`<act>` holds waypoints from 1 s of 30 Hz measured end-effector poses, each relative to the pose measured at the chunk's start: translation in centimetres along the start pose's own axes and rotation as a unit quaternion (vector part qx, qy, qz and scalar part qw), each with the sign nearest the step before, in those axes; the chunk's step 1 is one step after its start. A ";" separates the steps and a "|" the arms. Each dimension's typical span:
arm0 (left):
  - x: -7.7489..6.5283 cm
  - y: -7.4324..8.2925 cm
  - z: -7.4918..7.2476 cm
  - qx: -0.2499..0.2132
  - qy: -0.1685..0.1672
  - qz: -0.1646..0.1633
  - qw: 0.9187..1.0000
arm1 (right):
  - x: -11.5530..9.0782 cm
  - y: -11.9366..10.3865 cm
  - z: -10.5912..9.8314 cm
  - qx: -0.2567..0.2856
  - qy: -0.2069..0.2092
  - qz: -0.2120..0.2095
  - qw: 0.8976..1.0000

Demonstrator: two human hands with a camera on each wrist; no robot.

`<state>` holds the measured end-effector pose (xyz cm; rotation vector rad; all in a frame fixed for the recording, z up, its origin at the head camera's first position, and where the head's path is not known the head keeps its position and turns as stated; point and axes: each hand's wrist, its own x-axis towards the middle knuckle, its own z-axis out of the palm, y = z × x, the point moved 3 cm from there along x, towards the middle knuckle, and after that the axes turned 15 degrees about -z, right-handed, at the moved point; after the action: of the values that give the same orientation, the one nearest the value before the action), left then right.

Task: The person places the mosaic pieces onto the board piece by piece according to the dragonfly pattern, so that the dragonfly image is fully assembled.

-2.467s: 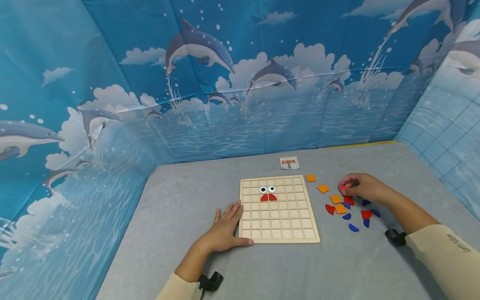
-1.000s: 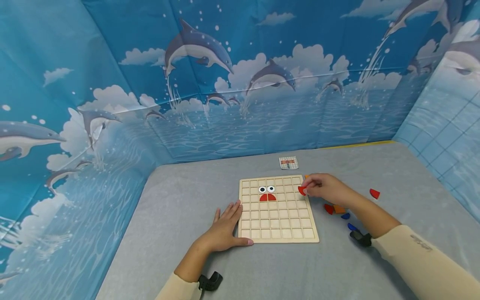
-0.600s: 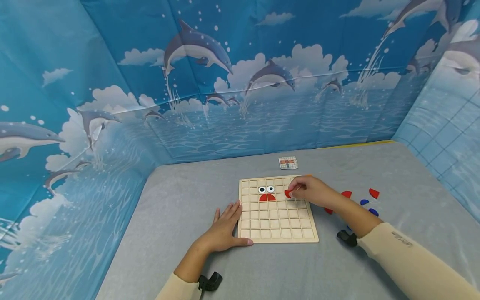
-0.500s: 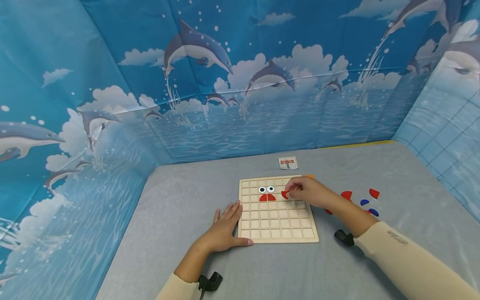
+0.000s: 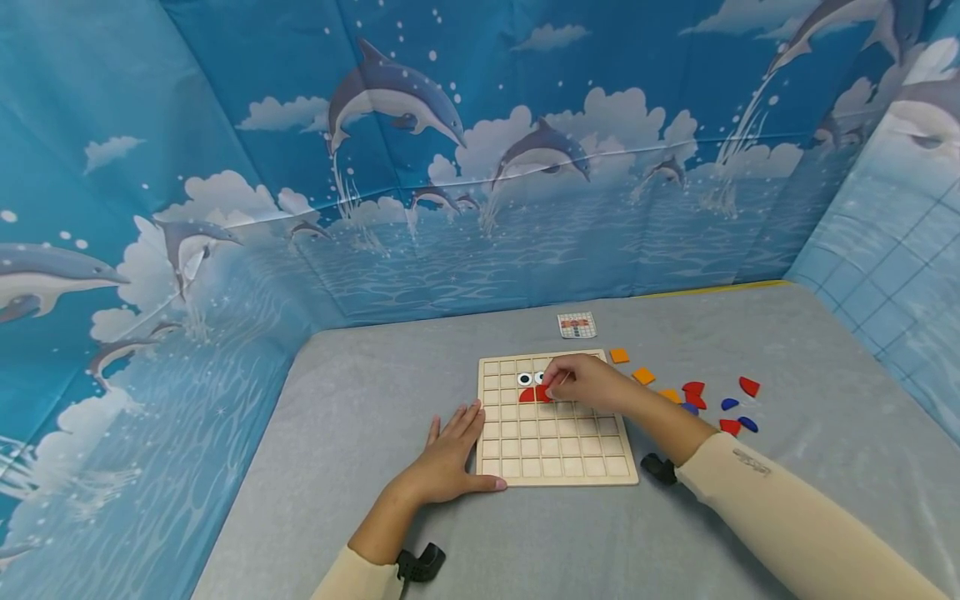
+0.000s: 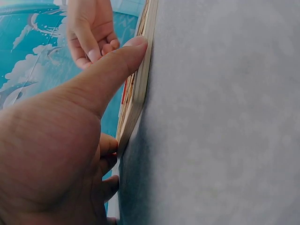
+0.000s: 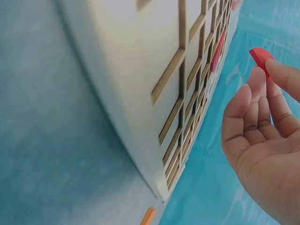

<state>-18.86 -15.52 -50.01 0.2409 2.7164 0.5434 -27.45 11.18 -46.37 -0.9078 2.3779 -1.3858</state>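
My right hand point(image 5: 588, 383) pinches a red quarter-circle piece point(image 7: 261, 58) between thumb and fingers, above the upper part of the wooden grid board point(image 5: 551, 450). In the right wrist view the held piece is clear of the board. Two red pieces point(image 5: 527, 395) sit side by side in the board's cells; the hand and held piece partly cover the right one. Above them are two eye discs point(image 5: 524, 380), the right one partly hidden. My left hand point(image 5: 450, 458) rests at the board's left edge, fingers spread, with its thumb on the near-left corner.
To the board's right lie several orange squares point(image 5: 643, 377), red quarter-circles point(image 5: 748, 386) and blue half-rounds point(image 5: 730, 404), some hidden under the right forearm. A small pattern card point(image 5: 577, 325) lies behind the board. A dolphin-print curtain point(image 5: 480, 250) backs the grey table point(image 5: 360, 392).
From the loose pieces, my right hand has carried the red quarter-circle leftward over the board, now close to the two red pieces there. My left hand has stayed put.
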 end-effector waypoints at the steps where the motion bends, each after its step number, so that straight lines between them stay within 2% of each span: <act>1: 0.0 0.0 0.0 0.000 0.000 0.001 1.000 | 0.1 -0.1 0.1 0.001 -0.002 -0.001 1.000; 7: 0.0 0.0 0.0 0.000 -0.002 0.001 1.000 | 0.9 -0.4 0.8 0.005 -0.007 -0.003 1.000; 15: -0.1 0.1 -0.1 -0.002 -0.005 0.000 1.000 | 1.5 -0.2 1.8 -0.016 -0.030 0.024 0.999; 24: 0.0 0.1 -0.2 0.003 -0.005 0.000 1.000 | 1.9 -0.3 2.3 -0.028 -0.035 0.012 0.999; 30: -0.1 0.2 -0.2 0.003 -0.005 -0.001 1.000 | 2.3 -0.4 2.7 -0.055 -0.049 0.006 0.997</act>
<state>-18.83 -15.45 -49.70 0.2420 2.7078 0.5329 -27.73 7.78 -47.19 -0.9649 2.4013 -1.1866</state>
